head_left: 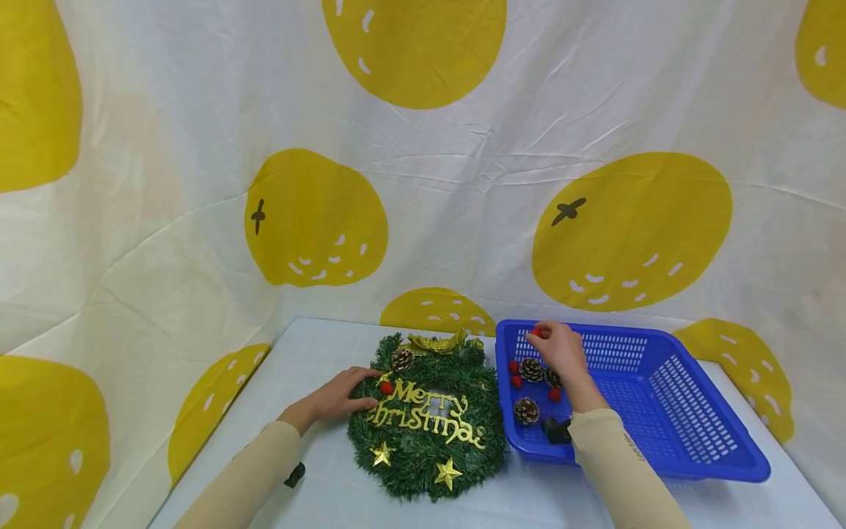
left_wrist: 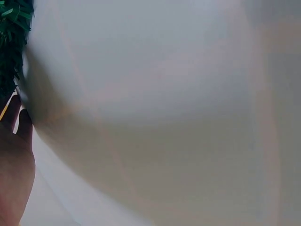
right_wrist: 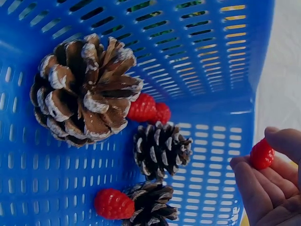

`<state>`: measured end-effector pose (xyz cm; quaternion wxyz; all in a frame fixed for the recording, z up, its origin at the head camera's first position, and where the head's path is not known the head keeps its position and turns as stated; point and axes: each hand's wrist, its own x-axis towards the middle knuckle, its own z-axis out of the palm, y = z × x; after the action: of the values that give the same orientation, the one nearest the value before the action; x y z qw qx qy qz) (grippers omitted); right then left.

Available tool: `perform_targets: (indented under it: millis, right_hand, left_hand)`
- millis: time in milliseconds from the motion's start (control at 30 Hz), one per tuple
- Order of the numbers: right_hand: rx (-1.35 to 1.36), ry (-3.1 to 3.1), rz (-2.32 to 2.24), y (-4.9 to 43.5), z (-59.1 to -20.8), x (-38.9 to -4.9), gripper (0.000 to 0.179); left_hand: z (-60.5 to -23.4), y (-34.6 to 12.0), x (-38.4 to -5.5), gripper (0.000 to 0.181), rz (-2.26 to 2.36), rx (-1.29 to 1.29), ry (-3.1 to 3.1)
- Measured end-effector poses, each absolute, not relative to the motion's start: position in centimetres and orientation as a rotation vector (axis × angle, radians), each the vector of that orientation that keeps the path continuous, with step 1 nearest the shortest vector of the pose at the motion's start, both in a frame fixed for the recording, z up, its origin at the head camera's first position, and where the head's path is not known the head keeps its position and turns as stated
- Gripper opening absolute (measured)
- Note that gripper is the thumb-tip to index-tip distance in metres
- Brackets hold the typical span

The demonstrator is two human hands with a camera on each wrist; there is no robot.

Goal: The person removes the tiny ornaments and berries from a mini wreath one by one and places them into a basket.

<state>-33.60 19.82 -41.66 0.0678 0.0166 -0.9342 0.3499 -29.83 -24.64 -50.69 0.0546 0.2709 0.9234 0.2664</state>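
A green Christmas wreath [head_left: 413, 470] lies on the table with gold "Merry Christmas" lettering [head_left: 423, 421], gold stars [head_left: 448, 474], a pine cone [head_left: 402, 358] and one red berry [head_left: 386, 387] on it. My left hand [head_left: 340, 395] rests against its left edge, fingers fairly straight and thumb spread, just beside that berry. At the left edge of the left wrist view, those fingers [left_wrist: 23, 123] reach the green tinsel. Over the blue basket's back left corner, my right hand [head_left: 563, 354] pinches another red berry [right_wrist: 262, 154] between thumb and fingers.
The blue basket [head_left: 723, 466] stands right of the wreath. In its left end are several pine cones [right_wrist: 87, 92] and red berries [right_wrist: 114, 204]. A gold bow [head_left: 436, 343] tops the wreath. A white cloth with yellow fruit [head_left: 317, 217] hangs behind the table.
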Motion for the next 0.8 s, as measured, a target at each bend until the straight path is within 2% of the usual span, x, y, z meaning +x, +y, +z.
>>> perform_targets:
  millis: [500,800]
  right_hand:
    - [0.021,-2.830,1.071,19.9,-42.8,-33.7,0.044]
    - [-0.007,-2.856,1.071,19.9,-42.1,-33.7,0.047]
  left_hand:
    - [-50.5,-24.6,-29.8,0.066,0.887,0.756,2.796]
    - [-50.4,-24.7,-30.4,0.072,0.871,0.781,2.784]
